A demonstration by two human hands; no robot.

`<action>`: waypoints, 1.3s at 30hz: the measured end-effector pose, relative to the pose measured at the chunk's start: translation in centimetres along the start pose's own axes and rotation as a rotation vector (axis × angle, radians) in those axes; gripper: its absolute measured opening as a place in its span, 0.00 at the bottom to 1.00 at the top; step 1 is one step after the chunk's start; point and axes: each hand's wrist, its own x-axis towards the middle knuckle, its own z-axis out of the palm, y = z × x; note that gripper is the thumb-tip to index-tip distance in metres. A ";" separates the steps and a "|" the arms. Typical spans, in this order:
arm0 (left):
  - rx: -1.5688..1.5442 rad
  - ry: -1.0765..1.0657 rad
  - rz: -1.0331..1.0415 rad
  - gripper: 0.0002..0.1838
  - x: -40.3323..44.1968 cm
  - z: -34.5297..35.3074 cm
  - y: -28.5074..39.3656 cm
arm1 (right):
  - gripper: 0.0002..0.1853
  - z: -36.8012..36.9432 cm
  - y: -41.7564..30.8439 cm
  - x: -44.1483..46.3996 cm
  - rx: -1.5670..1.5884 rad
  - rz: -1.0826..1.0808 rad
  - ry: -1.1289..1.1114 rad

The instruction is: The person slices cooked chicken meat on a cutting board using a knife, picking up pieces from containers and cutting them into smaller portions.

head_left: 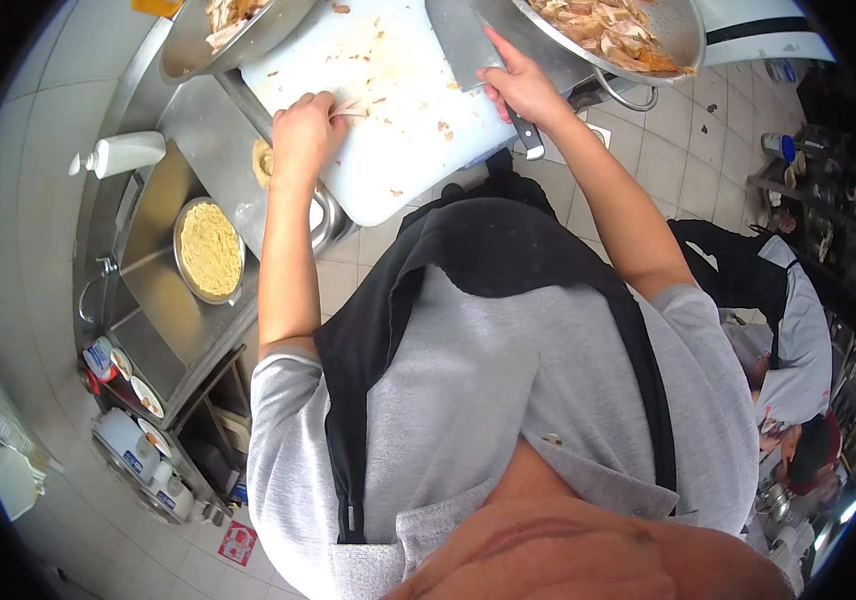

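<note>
My right hand (526, 92) grips a cleaver (460, 48) by its black handle, forefinger stretched along the broad blade. The blade lies over the right side of a white cutting board (408, 170). On the board's left side, my left hand (305, 135) has its fingers curled around a pale strip of meat (350, 110), most of which is hidden under them. Small brown scraps lie scattered over the board between the hands. Beyond my right hand stands a metal colander (686, 22) heaped with cut cooked meat (608, 35). A metal bowl (273, 42) with more meat sits beyond my left hand.
At left, a steel counter (193, 115) runs along the wall, with a round pan of yellow crumbly food (210, 250) in the sink area. A white bottle (130, 153) lies near the wall. Behind, at right, another person (793, 330) stands near cluttered shelves (818, 180).
</note>
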 end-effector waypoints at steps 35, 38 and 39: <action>0.212 -0.242 0.629 0.25 28.2 -2.9 25.4 | 0.45 -0.5 -0.8 -0.7 -0.033 0.017 -0.002; 0.277 -0.292 0.631 0.27 28.5 -1.2 25.5 | 0.45 -0.5 -0.9 -0.9 -0.035 0.019 0.002; 0.263 -0.306 0.601 0.28 28.7 -0.8 25.3 | 0.45 -0.5 -0.9 -0.9 -0.034 0.004 0.003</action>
